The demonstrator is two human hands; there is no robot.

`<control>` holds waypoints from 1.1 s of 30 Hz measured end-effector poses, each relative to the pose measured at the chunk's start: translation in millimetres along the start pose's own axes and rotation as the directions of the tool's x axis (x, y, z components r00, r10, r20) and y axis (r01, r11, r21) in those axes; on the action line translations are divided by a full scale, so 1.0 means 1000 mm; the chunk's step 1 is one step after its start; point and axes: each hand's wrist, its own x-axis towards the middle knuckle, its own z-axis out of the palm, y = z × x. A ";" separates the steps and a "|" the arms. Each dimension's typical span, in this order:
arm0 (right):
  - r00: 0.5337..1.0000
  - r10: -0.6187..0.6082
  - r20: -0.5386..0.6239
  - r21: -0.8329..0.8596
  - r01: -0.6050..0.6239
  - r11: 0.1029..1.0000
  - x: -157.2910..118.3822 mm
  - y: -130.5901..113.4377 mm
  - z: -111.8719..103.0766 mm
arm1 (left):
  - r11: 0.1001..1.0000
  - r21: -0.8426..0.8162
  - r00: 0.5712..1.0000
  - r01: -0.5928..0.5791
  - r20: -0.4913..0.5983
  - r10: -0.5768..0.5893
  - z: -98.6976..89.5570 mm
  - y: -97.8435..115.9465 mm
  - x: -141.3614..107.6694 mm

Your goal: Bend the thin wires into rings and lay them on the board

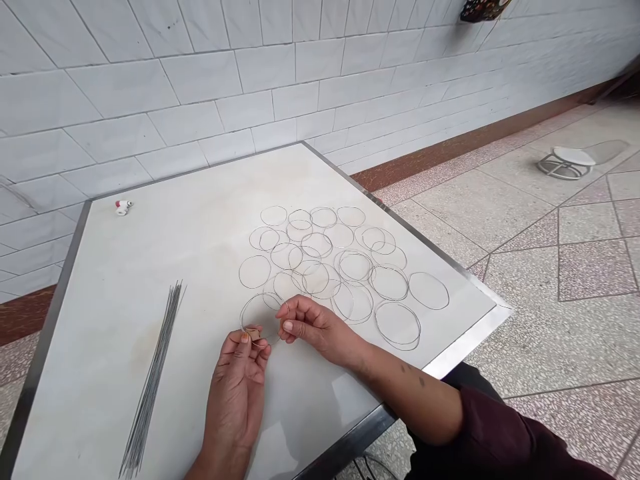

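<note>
Between my two hands is a thin wire ring [242,312], raised a little over the table. My left hand [240,373] pinches its near left side between thumb and fingers. On the ring's right side my right hand [307,327] is closed, with thumb and fingertips pressed together on the wire. Many similar wire rings [393,283] lie flat and overlapping on the table beyond and to the right of my hands. Left of my left hand, a bundle of straight wires [157,373] lies lengthwise on the tabletop.
The white table [200,220] has a metal edge and stands against a white tiled wall [200,73]. A small red-and-white object [123,207] sits in its far left corner. A low white stool [570,160] stands on the speckled floor at right.
</note>
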 end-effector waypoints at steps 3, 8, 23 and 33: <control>1.000 -0.006 -0.002 -0.006 0.006 1.000 -0.001 -0.001 0.000 | 1.000 -0.014 1.000 0.009 -0.015 -0.009 0.000 -0.001 0.000; 1.000 0.018 0.009 -0.023 -0.018 1.000 -0.002 -0.003 -0.001 | 0.999 -0.041 0.999 0.017 -0.049 -0.019 -0.001 -0.001 0.001; 0.956 -0.286 0.068 -0.598 0.268 0.755 -0.002 0.004 -0.005 | 0.994 0.069 0.996 0.081 0.018 -0.082 0.004 -0.002 -0.005; 0.908 -0.415 0.057 -0.760 0.309 0.572 -0.002 0.006 -0.005 | 0.982 0.142 0.990 0.121 0.061 -0.131 0.003 -0.003 -0.004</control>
